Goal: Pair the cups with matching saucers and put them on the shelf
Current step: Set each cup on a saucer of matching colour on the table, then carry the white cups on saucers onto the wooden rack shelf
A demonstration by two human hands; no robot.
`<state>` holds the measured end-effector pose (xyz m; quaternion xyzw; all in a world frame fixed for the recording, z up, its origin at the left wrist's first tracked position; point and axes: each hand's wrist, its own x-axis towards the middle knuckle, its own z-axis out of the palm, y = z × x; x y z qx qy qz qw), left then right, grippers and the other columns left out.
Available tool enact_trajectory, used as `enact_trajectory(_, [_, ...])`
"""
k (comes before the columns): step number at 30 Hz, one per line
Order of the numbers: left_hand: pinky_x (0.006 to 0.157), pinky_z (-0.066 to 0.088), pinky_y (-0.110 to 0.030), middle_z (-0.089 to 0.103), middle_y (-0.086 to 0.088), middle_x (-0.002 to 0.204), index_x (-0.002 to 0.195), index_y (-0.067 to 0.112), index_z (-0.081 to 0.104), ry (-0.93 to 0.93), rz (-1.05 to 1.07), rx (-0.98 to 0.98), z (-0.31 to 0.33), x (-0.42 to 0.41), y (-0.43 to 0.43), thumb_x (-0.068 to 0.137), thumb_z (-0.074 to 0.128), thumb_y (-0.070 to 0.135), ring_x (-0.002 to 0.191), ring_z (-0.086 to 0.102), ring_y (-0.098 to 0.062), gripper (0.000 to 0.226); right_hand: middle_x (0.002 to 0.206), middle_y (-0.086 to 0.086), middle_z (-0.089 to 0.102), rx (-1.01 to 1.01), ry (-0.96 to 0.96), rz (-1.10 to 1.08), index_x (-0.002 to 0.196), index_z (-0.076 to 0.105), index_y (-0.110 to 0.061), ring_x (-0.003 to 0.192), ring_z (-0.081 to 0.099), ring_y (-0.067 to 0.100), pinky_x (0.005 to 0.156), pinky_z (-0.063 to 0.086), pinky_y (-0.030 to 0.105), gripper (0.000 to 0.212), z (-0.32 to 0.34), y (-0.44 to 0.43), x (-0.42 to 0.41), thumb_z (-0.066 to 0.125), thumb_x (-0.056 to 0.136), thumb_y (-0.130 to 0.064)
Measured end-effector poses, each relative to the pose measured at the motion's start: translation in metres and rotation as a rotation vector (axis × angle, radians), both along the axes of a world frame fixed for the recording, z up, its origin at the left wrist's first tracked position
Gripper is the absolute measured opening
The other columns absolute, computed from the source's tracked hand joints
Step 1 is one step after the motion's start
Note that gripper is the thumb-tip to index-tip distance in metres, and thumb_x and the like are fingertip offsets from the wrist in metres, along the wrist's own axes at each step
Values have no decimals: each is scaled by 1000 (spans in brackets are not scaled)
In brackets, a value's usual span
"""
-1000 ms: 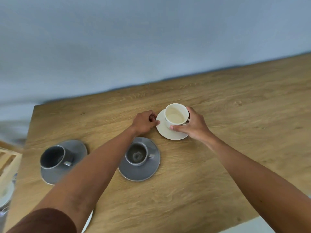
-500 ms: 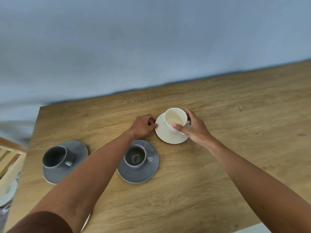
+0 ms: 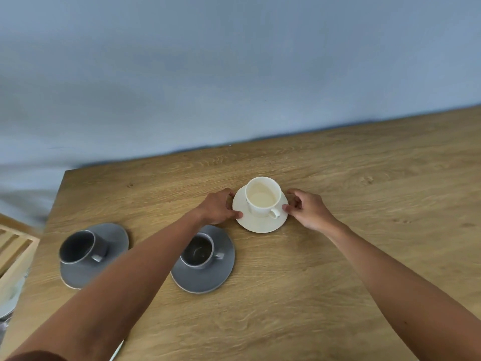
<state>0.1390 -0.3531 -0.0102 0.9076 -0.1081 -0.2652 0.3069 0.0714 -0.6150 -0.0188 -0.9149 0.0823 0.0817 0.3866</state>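
A white cup [image 3: 262, 198] stands on a white saucer [image 3: 263, 223] in the middle of the wooden table [image 3: 338, 256]. My left hand [image 3: 218, 207] grips the saucer's left rim, thumb on top. My right hand [image 3: 309, 207] pinches its right rim. Nearer to me, a grey cup [image 3: 197, 252] sits on a grey saucer [image 3: 208, 278], partly hidden by my left forearm. At the left, a second grey cup [image 3: 78, 247] rests on its grey saucer [image 3: 109, 235].
A pale wooden slatted rack [image 3: 13, 254] shows at the left edge, below table level, with a white plate [image 3: 7, 300] beneath it. A blue-grey wall [image 3: 234, 74] runs along the table's far edge. A white rim [image 3: 117, 350] peeks out under my left arm.
My right hand has let go of the white cup and moved to the saucer's right rim. The cup now stands on the saucer with its handle toward me. My left hand stays on the left rim.
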Motion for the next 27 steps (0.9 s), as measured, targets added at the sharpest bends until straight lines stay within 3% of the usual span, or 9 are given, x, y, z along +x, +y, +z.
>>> enact_trajectory(2, [87,47,-30,58,5,91,129,21,52,-8,27,3,0,-2,-4,74,82,33,101,60,-21,65,83,-2,66,-9,-10,35,128,62,-19,76,61,15,74,48,26,46,-3,3,3,75,84,-25])
enact_trajectory(4, [84,44,-29,59,2,97,128,20,52,-15,51,7,0,-3,-8,74,82,31,103,59,-22,63,84,0,68,3,-14,46,123,64,-21,75,63,18,75,54,35,44,-7,5,6,78,81,-23])
enact_trajectory(7, [91,46,-34,65,-6,108,126,17,54,-36,72,17,1,-3,-13,75,81,30,108,59,-27,60,82,2,68,74,5,14,119,65,-21,60,61,15,68,59,43,43,-9,6,9,79,79,-18])
enact_trajectory(10, [97,46,-39,65,-9,116,128,16,53,-37,98,12,1,-2,-15,77,79,28,111,58,-28,58,75,0,63,137,20,-31,123,61,-20,45,57,10,56,59,34,47,-9,7,10,79,80,-13])
enact_trajectory(12, [93,46,-34,66,-7,115,129,17,54,-22,129,-25,0,-1,-15,78,79,25,107,59,-24,57,74,-3,62,165,16,-51,129,59,-17,41,55,7,50,54,24,53,-8,7,11,79,81,-12])
enact_trajectory(15, [84,43,-26,63,0,97,130,20,55,-12,178,-90,-2,1,-14,78,78,21,92,57,-17,57,80,-5,61,214,8,-60,133,58,-19,50,57,10,53,56,26,56,-5,9,13,78,82,-11])
enact_trajectory(19, [87,53,-30,61,8,84,130,25,57,6,247,-178,1,4,-11,77,77,16,87,65,-20,58,83,-3,60,277,-12,-55,136,56,-22,65,61,16,62,61,39,58,3,13,19,77,83,-10])
enact_trajectory(23, [71,53,-22,63,2,87,132,26,54,46,307,-297,15,8,-4,81,74,10,84,64,-15,58,81,-1,58,314,-31,-47,139,54,-20,66,59,14,61,59,35,60,18,18,28,75,84,-7])
enact_trajectory(27, [73,49,-20,61,-4,87,136,21,53,58,355,-392,35,7,9,81,72,6,82,61,-14,59,81,1,59,347,-45,-28,140,52,-18,66,60,16,65,60,38,61,41,26,42,75,84,-7])
